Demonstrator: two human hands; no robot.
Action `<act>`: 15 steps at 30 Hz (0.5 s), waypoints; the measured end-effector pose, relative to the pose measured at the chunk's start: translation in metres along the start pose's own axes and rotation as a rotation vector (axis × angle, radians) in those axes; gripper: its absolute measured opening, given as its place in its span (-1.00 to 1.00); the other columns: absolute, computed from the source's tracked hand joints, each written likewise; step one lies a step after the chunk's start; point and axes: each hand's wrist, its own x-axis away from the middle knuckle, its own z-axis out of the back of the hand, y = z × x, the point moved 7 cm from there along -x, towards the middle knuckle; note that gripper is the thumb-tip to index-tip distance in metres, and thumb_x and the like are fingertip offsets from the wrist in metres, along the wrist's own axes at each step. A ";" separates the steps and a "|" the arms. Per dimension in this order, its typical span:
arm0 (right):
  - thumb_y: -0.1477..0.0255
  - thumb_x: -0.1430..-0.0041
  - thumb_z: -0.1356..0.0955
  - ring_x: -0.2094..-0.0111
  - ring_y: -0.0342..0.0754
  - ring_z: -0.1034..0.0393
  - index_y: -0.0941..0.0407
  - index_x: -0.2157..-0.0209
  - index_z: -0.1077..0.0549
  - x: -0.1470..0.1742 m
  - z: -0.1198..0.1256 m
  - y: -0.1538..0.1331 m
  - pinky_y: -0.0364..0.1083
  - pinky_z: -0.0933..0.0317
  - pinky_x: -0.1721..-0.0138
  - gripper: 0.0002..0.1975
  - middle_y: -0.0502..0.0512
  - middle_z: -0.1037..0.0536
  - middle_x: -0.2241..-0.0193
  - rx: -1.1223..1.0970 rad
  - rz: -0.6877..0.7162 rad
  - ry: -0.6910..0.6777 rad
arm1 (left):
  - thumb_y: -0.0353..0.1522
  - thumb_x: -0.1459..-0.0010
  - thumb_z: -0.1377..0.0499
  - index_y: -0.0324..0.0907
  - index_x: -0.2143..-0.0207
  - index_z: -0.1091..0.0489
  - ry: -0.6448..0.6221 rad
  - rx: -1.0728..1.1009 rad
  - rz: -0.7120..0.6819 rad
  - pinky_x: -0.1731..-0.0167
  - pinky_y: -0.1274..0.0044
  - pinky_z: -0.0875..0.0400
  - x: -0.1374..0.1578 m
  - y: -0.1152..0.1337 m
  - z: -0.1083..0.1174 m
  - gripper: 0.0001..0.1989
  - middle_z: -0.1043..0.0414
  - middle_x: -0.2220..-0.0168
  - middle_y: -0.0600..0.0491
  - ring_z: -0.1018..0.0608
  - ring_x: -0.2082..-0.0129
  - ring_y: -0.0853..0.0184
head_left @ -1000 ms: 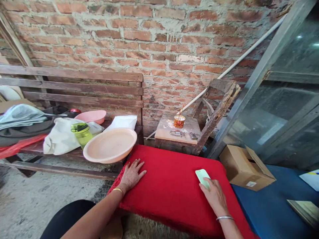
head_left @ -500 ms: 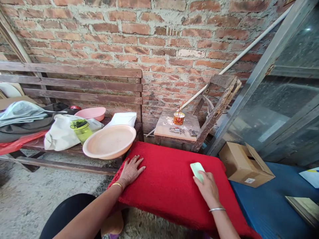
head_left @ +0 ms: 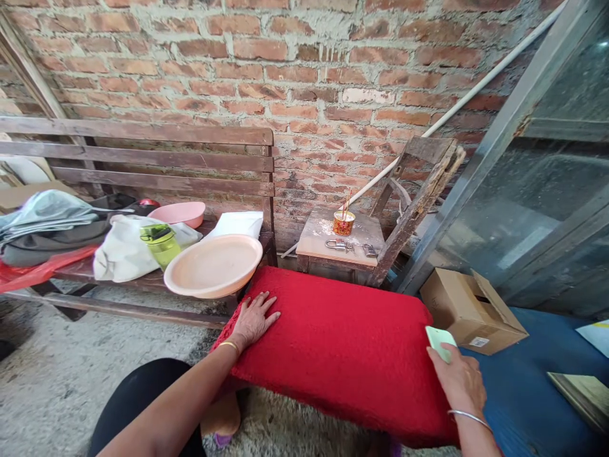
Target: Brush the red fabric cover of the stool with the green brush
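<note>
One green block [head_left: 440,343]: now at the right edge of the red cloth [head_left: 333,343], near the cardboard box [head_left: 454,311]; half a second ago you had it farther left, well inside that edge.
Right hand [head_left: 459,377]: closed around the near end of the green block, shifted along with it.
Left hand [head_left: 254,320]: laid on the red cloth near its left edge, fingers spread, in the same spot as before, well apart from your right hand.
</note>
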 end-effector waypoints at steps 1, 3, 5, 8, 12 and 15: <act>-0.07 -0.22 -0.09 0.06 0.24 -0.41 0.07 -0.15 -0.42 0.002 0.002 0.005 0.14 -0.30 0.00 -0.29 0.30 -0.42 0.18 -0.014 -0.009 0.034 | -0.04 -0.31 0.00 0.00 -0.27 -0.30 0.003 0.003 -0.001 -0.34 0.13 0.03 0.000 0.000 0.000 -0.45 -0.17 -0.38 -0.07 -0.21 -0.37 0.10; -0.08 -0.19 -0.10 0.01 0.25 -0.38 0.08 -0.12 -0.44 0.013 -0.001 -0.004 0.14 -0.29 -0.03 -0.29 0.31 -0.42 0.15 -0.079 0.068 0.077 | -0.05 -0.31 0.00 -0.01 -0.27 -0.30 0.005 0.006 -0.005 -0.34 0.13 0.03 -0.001 0.000 -0.001 -0.44 -0.17 -0.38 -0.07 -0.21 -0.37 0.10; -0.05 -0.16 -0.14 -0.01 0.20 -0.37 0.06 -0.06 -0.47 0.028 -0.009 -0.029 0.11 -0.29 -0.05 -0.35 0.27 -0.42 0.13 -0.169 0.233 0.063 | -0.05 -0.30 -0.01 -0.01 -0.27 -0.30 0.010 0.008 -0.004 -0.34 0.14 0.03 -0.001 -0.001 -0.002 -0.45 -0.17 -0.37 -0.07 -0.21 -0.37 0.11; -0.01 -0.12 -0.17 0.03 0.14 -0.40 0.02 0.00 -0.49 0.045 -0.021 -0.055 0.07 -0.30 -0.05 -0.41 0.22 -0.43 0.12 -0.239 0.394 -0.028 | -0.03 -0.30 0.00 0.01 -0.26 -0.31 0.021 0.021 -0.004 -0.34 0.15 0.03 -0.001 -0.001 -0.002 -0.45 -0.18 -0.37 -0.06 -0.21 -0.37 0.11; -0.07 -0.06 -0.15 0.03 0.23 -0.42 0.02 0.02 -0.52 0.026 -0.017 -0.018 0.15 -0.28 -0.09 -0.35 0.25 -0.48 0.19 -0.144 0.265 -0.042 | -0.02 -0.30 0.00 0.01 -0.27 -0.29 0.010 0.046 -0.009 -0.35 0.13 0.03 0.000 0.001 0.000 -0.44 -0.17 -0.38 -0.06 -0.20 -0.37 0.12; -0.17 -0.05 -0.13 0.14 0.31 -0.45 -0.01 -0.01 -0.50 0.002 -0.010 0.021 0.22 -0.36 0.08 -0.27 0.30 -0.51 0.30 -0.065 0.096 -0.025 | -0.01 -0.31 0.01 -0.03 -0.28 -0.28 -0.006 0.057 -0.007 -0.34 0.11 0.04 0.001 0.003 0.002 -0.42 -0.16 -0.38 -0.08 -0.18 -0.38 0.12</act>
